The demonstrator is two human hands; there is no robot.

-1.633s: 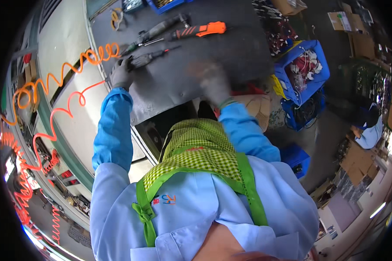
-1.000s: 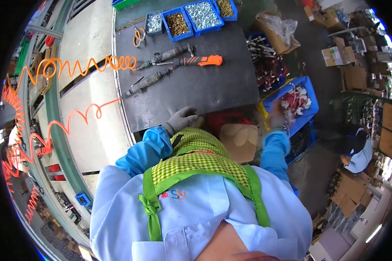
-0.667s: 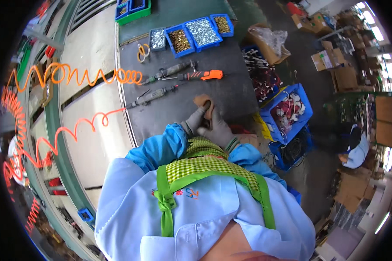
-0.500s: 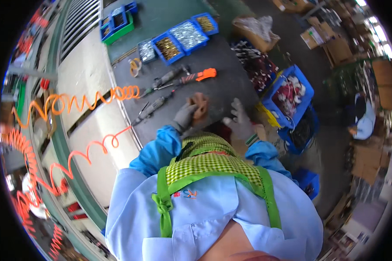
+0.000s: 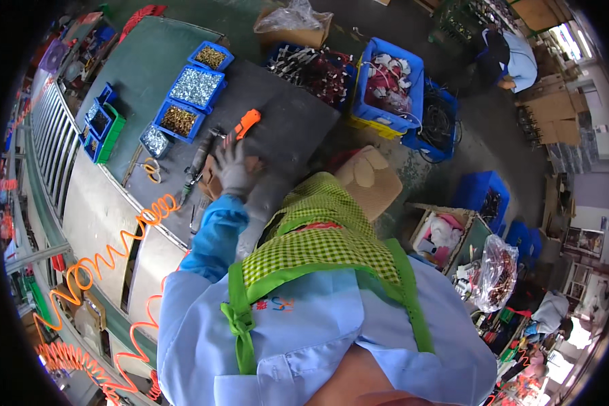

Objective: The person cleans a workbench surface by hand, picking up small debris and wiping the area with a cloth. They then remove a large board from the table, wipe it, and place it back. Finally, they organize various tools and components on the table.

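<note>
My left hand, in a grey glove, lies on the dark worktop with its fingers spread. Beneath and beside it shows a brown piece, mostly covered, whose kind I cannot make out. Just past the fingertips lies a tool with an orange end. To the left of the hand, a slim grey power screwdriver rests on the worktop, near a coiled orange hose. My right hand is out of view.
Blue bins of small metal parts line the worktop. A tape roll lies nearby. Right of the table stand a blue crate of bagged parts and a beige padded seat. Another person bends at the far right.
The view has swung to the right. My right hand, open over the table edge before, has left the view. My left hand now lies spread over the brown piece.
</note>
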